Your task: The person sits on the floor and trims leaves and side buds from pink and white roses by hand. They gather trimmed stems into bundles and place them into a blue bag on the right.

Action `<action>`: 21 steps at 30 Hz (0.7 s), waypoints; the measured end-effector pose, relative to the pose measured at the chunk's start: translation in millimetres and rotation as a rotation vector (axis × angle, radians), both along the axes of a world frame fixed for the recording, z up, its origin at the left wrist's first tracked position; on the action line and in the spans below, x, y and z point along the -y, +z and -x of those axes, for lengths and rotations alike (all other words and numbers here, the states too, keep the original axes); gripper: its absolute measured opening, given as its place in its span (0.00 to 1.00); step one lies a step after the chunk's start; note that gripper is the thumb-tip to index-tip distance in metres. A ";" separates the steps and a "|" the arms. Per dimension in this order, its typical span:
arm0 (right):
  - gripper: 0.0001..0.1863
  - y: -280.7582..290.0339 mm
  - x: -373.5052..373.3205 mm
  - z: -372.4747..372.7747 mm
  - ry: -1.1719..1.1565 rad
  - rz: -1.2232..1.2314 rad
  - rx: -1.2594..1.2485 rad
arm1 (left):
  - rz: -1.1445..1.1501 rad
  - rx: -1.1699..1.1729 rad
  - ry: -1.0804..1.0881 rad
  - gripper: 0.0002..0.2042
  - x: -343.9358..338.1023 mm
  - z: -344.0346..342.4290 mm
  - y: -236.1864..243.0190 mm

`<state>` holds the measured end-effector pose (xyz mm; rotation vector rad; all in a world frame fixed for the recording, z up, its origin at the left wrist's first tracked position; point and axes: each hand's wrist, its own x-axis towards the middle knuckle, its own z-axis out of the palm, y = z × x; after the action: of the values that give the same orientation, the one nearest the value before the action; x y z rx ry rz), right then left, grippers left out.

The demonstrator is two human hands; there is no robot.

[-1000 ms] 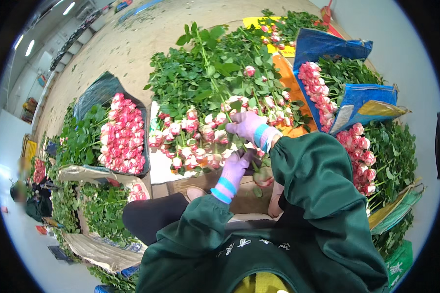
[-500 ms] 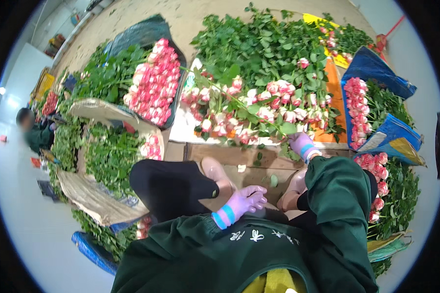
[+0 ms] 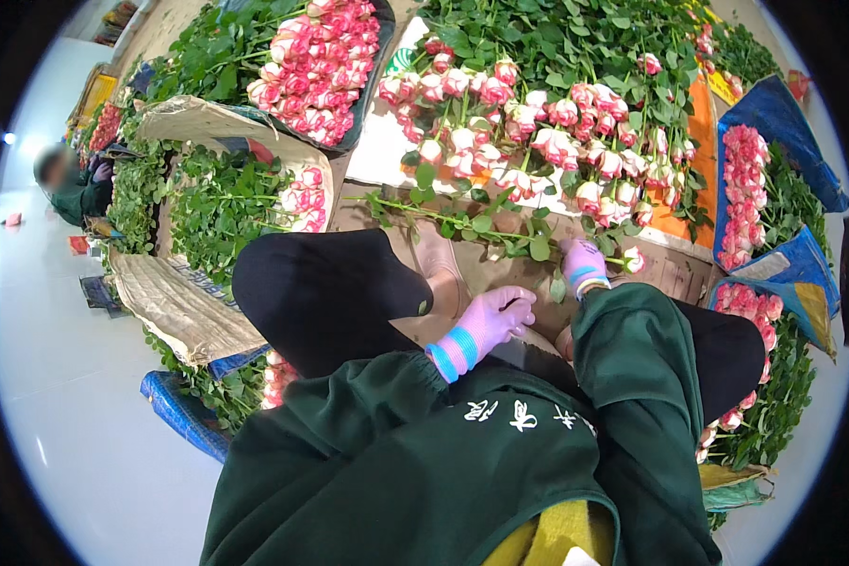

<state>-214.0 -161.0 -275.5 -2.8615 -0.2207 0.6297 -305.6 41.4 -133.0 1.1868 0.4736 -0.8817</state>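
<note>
A single pink-and-white rose lies across in front of me. Its long leafy stem runs to the left. My right hand, in a lilac glove with a striped cuff, is closed around that stem just below the bloom. Over my lap, my left hand, gloved the same way, has its fingers loosely bent and apart, and I see nothing in it. Just beyond the held stem, a heap of loose roses lies with blooms toward me and leafy stems pointing away.
To the left stand a tightly packed bundle of roses and a beige woven wrap around more stems. On the right, roses sit in blue wraps. My knees flank the wooden boards. A person works at far left.
My right hand has drawn a rose from the heap toward me, and its stem now lies crosswise. My left hand has shifted slightly up and right in the picture. The view has tilted downward.
</note>
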 end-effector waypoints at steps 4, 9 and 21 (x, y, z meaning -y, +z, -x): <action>0.12 -4.7 -18.9 2.0 -0.045 0.177 0.035 | 0.002 0.000 -0.007 0.09 2.1 -0.8 -16.9; 0.12 -8.4 -21.7 -1.1 -0.005 0.238 -0.066 | -0.057 -0.018 -0.029 0.09 4.4 -1.8 -22.2; 0.15 -1.7 -14.7 9.0 -0.050 0.168 -0.127 | -0.954 0.689 -0.377 0.19 -39.1 17.5 -8.7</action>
<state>-223.0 -146.3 -277.3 -2.9601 -0.0803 0.8541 -323.1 80.4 -141.6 2.3984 0.0706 -0.4729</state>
